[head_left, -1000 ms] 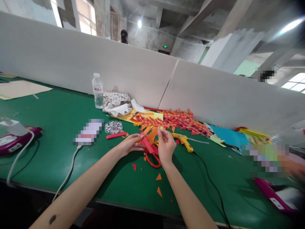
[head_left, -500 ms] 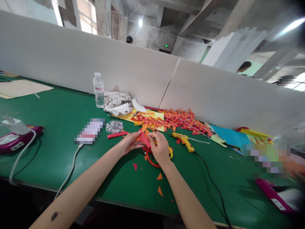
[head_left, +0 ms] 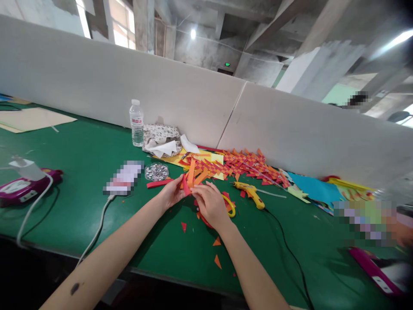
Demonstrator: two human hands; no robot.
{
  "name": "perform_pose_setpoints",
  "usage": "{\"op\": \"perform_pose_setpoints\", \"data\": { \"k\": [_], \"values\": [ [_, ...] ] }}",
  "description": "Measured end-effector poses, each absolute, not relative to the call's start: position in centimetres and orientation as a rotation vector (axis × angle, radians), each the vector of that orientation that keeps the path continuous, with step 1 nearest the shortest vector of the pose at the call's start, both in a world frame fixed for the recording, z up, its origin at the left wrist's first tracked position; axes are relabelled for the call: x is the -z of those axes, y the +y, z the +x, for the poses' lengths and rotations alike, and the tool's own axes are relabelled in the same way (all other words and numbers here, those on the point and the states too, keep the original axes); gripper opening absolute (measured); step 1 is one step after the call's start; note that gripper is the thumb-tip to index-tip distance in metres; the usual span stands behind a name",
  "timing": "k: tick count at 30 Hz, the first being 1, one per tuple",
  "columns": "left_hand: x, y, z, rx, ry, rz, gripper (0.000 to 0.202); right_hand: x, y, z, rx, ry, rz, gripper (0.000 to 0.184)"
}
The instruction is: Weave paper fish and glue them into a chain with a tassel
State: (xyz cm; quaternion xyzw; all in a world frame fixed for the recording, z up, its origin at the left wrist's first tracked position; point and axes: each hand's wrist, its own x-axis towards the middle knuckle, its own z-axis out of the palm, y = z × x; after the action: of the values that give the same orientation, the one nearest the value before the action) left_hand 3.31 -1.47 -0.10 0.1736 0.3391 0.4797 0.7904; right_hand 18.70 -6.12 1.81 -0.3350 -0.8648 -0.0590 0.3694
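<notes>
Between my hands are red and orange paper strips (head_left: 191, 173), folded over one another. My left hand (head_left: 171, 193) pinches them from the left, its fingers partly behind the paper. From the right, my right hand (head_left: 210, 206) has its thumb and forefinger closed on the red strip's lower end; the other fingers are loosely curled. Beneath the right hand lie scissors with a yellow-and-red handle (head_left: 232, 207), largely covered. A loose red strip (head_left: 158, 184) rests left of my left hand. Behind the hands is a pile of woven red-and-orange paper fish (head_left: 247, 162).
A yellow glue gun (head_left: 250, 192) with a black cord lies to the right. Left are a tub of small googly eyes (head_left: 156, 171), a blurred phone (head_left: 125, 178) on a cable and a water bottle (head_left: 137, 124). Paper scraps (head_left: 217, 261) dot the green table (head_left: 155, 258). A partition (head_left: 180, 92) stands behind.
The strips have turned, so an orange strip now stands upright above the red one. My right hand has shifted slightly left and down, its fingers more spread. The view has shifted slightly.
</notes>
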Motion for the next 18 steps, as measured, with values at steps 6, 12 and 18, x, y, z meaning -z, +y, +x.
{"op": "perform_pose_setpoints", "data": {
  "k": [6,12,18],
  "values": [
    [0.1,-1.6,3.6,-1.050,0.771,0.392,0.031,-1.7,-6.5,18.3,0.184,-2.320,-0.789,0.017],
    [0.3,-1.9,3.8,-1.059,0.811,0.486,0.026,-1.5,-6.7,18.0,-0.038,-2.194,-0.899,0.018],
    [0.1,-2.5,4.3,-1.102,0.802,0.579,0.019,-1.1,-6.1,17.9,0.036,-2.078,-1.015,0.028]
  ]
}}
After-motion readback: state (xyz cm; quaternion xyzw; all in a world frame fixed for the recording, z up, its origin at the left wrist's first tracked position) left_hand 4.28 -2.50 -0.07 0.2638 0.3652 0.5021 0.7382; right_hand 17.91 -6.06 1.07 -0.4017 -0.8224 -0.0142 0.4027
